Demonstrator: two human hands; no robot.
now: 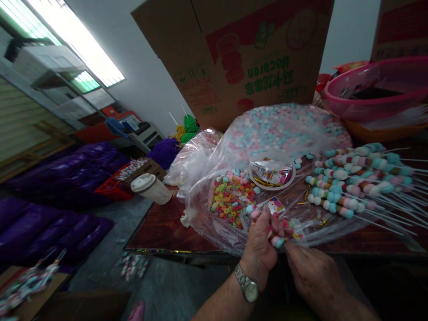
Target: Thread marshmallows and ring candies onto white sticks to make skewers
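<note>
My left hand (262, 238), with a metal watch on its wrist, is closed around several pink, white and blue marshmallows (277, 242). They show above and below its fingers, in line like a skewer, though any stick through them is hidden. Close by on the right, my right hand (312, 267) has its fingers pinched near the lowest marshmallow; what they grip does not show. Just beyond both hands, coloured ring candies (229, 198) lie on a clear plastic bag (200, 223). A round plastic tub (290, 183) of foil ties and printed cards stands behind them.
Finished-looking marshmallow skewers (354, 178) are piled at the right of the table (150, 227). A big bag of marshmallows (284, 129) lies before a cardboard box (234, 58). A lidded cup (150, 188) stands at the left edge; a pink basin (371, 104) sits back right.
</note>
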